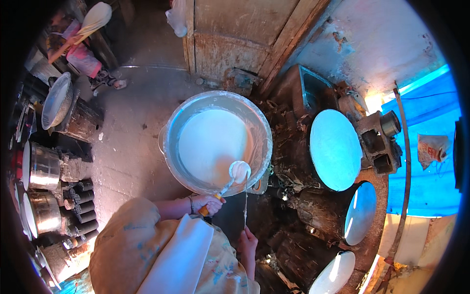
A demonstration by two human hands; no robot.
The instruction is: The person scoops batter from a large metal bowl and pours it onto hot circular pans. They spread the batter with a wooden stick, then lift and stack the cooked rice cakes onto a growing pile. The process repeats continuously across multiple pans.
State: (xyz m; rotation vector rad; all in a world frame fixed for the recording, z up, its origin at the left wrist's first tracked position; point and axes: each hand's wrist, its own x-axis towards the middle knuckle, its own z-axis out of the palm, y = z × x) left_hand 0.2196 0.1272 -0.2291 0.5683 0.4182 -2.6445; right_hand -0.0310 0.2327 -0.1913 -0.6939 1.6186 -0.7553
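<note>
A large round metal basin (170, 172) stands before me, with white liquid or batter (209, 143) in it. My left hand (212, 204) is closed around the orange-brown handle of a metal ladle (225, 188). The ladle's bowl, coated with or holding white stuff (240, 171), is above the near right part of the basin. In the fingers of my right hand (248, 239) is a thin stick (245, 211). It points away from me, and its far end meets or overlaps the right side of the ladle's bowl.
Along the right stand dark cylindrical stoves or drums, one with a wide pale round top (336, 150), others with shiny tops (360, 213). Metal pots (44, 165) and black honeycomb briquettes (86, 205) line the left. A person (82, 60) holds a pale bundle (96, 18).
</note>
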